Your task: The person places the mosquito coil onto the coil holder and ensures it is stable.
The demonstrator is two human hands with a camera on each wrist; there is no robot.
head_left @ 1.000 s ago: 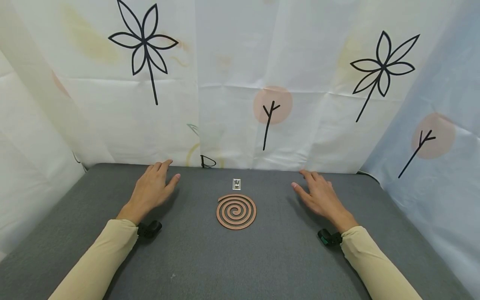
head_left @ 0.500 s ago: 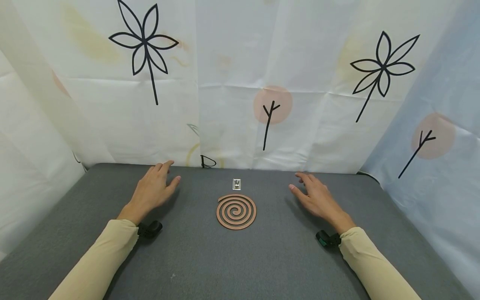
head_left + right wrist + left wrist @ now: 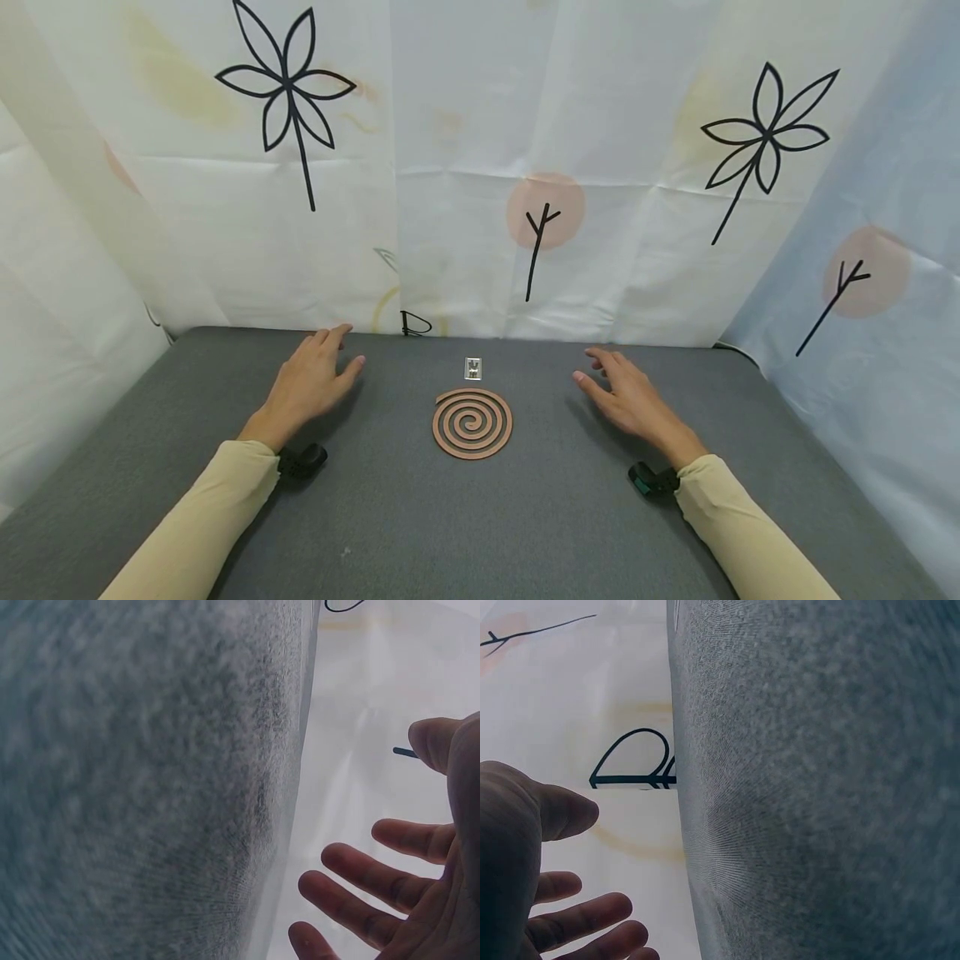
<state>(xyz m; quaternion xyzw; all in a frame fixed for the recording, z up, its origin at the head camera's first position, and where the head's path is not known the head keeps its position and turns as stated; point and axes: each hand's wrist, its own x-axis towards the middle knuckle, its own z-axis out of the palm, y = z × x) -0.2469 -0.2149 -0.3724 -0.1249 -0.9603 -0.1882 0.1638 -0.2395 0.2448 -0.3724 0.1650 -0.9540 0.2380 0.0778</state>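
Observation:
A flat reddish-brown spiral coil [image 3: 472,454], like a mosquito coil, lies in the middle of the grey table. Just behind it is a small silvery metal piece [image 3: 473,369], roughly rectangular with a cut-out pattern. My left hand [image 3: 309,382] hovers to the left of both, fingers relaxed and thumb spread, holding nothing. On the other side my right hand [image 3: 630,396] is likewise bare, its fingers loosely extended toward the back. Both wrist views show spread fingers with nothing between them; neither the coil nor the metal piece appears there.
The grey cloth-covered table [image 3: 480,533] ends at a white printed curtain [image 3: 480,275] with leaf and twig drawings. More curtain hangs at the left and right sides. A black wrist strap device [image 3: 303,460] sits on the left wrist, another black device [image 3: 651,480] on the right.
My right hand has drifted a little inward, to the left. My left hand has shifted very slightly to the right. The coil and metal piece have stayed put.

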